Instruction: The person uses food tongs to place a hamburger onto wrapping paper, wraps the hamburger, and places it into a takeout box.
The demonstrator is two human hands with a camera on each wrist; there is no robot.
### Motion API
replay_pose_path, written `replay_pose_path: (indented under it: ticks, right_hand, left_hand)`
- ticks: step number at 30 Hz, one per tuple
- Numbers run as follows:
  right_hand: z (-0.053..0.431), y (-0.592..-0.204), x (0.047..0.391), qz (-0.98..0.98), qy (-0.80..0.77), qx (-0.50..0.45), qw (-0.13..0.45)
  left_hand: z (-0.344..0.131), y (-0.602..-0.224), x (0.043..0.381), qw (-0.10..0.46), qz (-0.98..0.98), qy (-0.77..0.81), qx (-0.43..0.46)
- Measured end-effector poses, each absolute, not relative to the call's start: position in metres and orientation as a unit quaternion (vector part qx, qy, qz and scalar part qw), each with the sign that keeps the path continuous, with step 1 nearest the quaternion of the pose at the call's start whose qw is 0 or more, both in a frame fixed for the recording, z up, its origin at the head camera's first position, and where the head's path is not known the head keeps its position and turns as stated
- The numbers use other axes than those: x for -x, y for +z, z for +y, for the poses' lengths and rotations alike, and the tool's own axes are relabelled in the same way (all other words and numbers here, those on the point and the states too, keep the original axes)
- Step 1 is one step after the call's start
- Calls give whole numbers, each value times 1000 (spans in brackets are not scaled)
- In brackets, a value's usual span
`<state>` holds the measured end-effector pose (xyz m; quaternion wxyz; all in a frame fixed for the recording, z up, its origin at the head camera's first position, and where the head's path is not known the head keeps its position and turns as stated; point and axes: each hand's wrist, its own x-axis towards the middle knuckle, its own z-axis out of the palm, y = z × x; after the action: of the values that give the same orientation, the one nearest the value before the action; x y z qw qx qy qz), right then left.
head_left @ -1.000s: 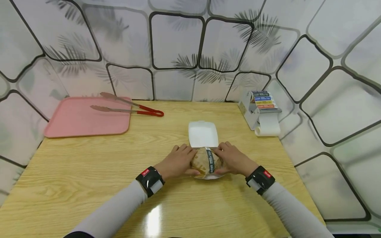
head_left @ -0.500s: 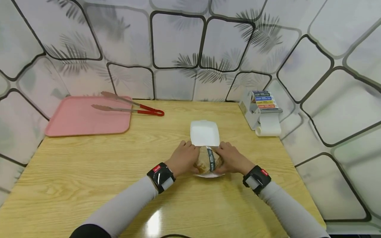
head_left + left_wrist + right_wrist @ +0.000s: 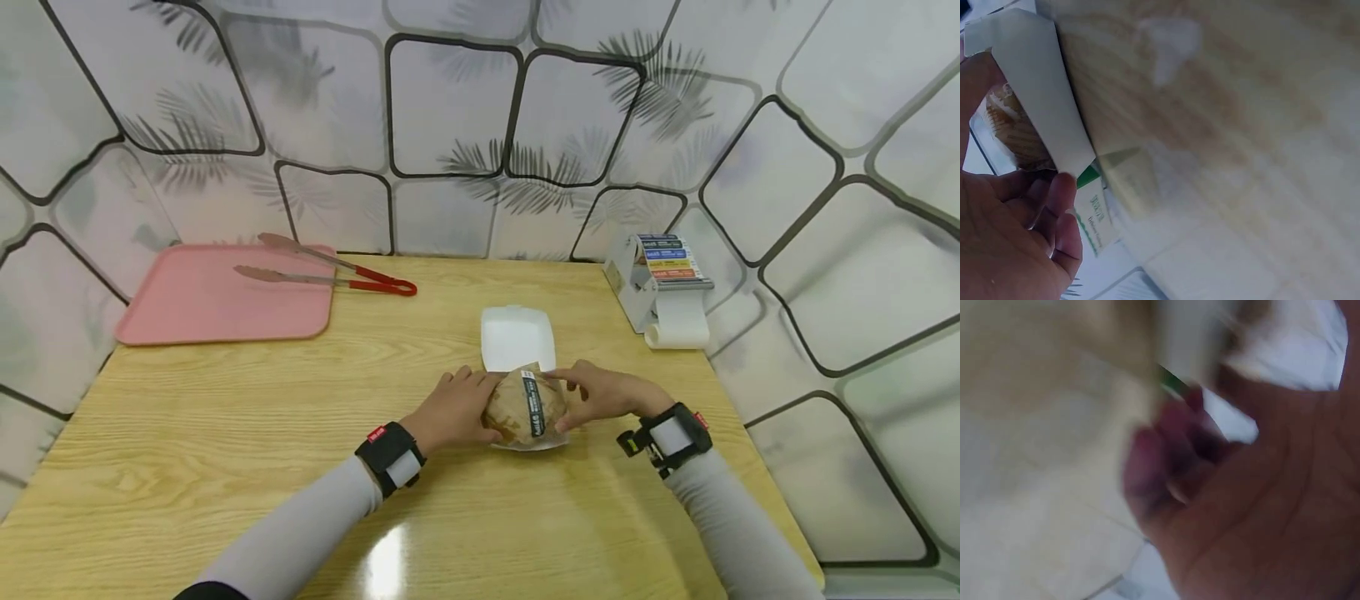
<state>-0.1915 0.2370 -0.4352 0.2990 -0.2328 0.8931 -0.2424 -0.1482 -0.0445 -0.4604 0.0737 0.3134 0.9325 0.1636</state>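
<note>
A burger wrapped in brown paper point(image 3: 513, 412), with a dark printed label strip point(image 3: 534, 404) across it, sits in a small white clamshell box point(image 3: 517, 337). The box's lid is tipped back away from me. My left hand point(image 3: 453, 408) grips the burger's left side, fingers at the far end and thumb at the near end. The left wrist view has that hand beside a white box wall point(image 3: 1035, 94), the wrapped burger behind it. At the burger's right edge my right hand point(image 3: 603, 393) touches with index fingertip and thumb, its grip loosened; its wrist view is blurred.
At the back left lies a pink tray point(image 3: 217, 312) with red-handled tongs point(image 3: 375, 282) partly across it. A label dispenser point(image 3: 660, 287) with a paper roll stands at the back right. Patterned wall covering point(image 3: 450, 100) encloses the wooden table point(image 3: 300, 408).
My right hand has loosened and turned, its wrist swinging right. The left hand shifted right, then slightly back left, still at the burger. A paper corner now sticks up at the burger's far side.
</note>
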Motion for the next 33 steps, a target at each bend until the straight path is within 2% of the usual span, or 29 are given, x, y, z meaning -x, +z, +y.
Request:
replay_pose_path:
  ticks: [3, 7, 12, 15, 22, 27, 33]
  right_hand:
    - [245, -428, 209, 889, -313, 169, 289]
    - [235, -440, 233, 874, -391, 92, 271]
    - [215, -458, 251, 832, -467, 62, 294]
    - [210, -457, 248, 814, -509, 54, 274]
    - [215, -431, 204, 837, -513, 99, 161]
    - [222, -432, 162, 844, -498, 138, 145]
    - [226, -454, 117, 838, -488, 196, 143]
  left_hand:
    - [-48, -462, 146, 85, 929, 186, -308]
    - [-57, -466, 145, 102, 924, 210, -302]
    - [-70, -470, 145, 133, 903, 271, -305]
    - [-78, -470, 149, 142, 889, 331, -284]
    - [-86, -459, 158, 114, 873, 447, -160]
    - [-84, -450, 150, 158, 856, 457, -185]
    - [-83, -446, 130, 192, 848, 438, -226]
